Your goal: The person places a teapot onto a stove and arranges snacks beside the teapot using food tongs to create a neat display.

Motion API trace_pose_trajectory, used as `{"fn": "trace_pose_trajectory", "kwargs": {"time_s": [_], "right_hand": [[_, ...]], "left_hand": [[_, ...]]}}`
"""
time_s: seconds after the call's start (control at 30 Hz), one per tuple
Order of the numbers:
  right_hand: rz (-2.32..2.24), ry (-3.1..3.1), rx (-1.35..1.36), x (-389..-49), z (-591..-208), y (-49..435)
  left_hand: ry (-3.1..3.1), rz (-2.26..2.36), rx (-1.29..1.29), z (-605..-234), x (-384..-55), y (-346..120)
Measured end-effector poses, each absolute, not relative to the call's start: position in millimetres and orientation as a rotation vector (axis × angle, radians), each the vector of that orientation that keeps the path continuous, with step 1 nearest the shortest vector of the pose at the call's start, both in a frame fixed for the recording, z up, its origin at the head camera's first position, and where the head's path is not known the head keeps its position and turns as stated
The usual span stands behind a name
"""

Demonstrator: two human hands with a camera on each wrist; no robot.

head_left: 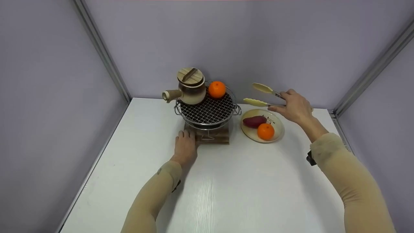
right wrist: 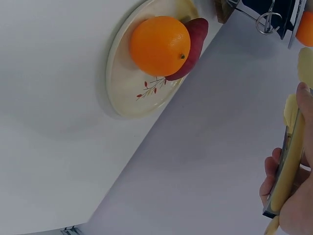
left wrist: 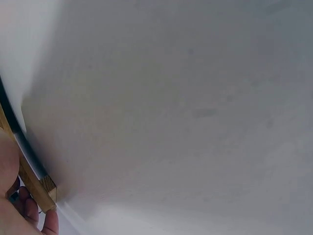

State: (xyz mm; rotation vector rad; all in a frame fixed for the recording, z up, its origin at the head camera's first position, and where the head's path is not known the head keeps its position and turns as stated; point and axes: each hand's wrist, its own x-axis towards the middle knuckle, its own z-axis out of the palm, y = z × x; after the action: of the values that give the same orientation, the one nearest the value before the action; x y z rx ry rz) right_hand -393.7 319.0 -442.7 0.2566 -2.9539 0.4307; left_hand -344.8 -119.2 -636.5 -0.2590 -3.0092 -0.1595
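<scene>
My left hand holds the left front corner of the wooden base under a small round grill. In the left wrist view its fingers curl at the end of the wooden strip. The right hand grips tongs with pale yellow tips, spread apart and holding nothing. They hover above and behind a plate, which bears an orange and a purple-red sweet potato. Another orange sits on the grill's mesh, right of a side-handled pot.
A wooden lid covers the pot, whose handle points left past the grill's rim. Wire loops stick out at the grill's sides. The white table meets a pale back wall, with side walls left and right.
</scene>
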Motion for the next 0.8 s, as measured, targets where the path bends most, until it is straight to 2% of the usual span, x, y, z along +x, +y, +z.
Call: {"fn": "trace_pose_trajectory", "kwargs": {"time_s": [0.8], "right_hand": [[0.457, -2.979, 0.316, -373.0, -465.4, 353.3]], "left_hand": [[-2.983, -0.140, -0.266, -639.7, -347.0, -119.9]]}}
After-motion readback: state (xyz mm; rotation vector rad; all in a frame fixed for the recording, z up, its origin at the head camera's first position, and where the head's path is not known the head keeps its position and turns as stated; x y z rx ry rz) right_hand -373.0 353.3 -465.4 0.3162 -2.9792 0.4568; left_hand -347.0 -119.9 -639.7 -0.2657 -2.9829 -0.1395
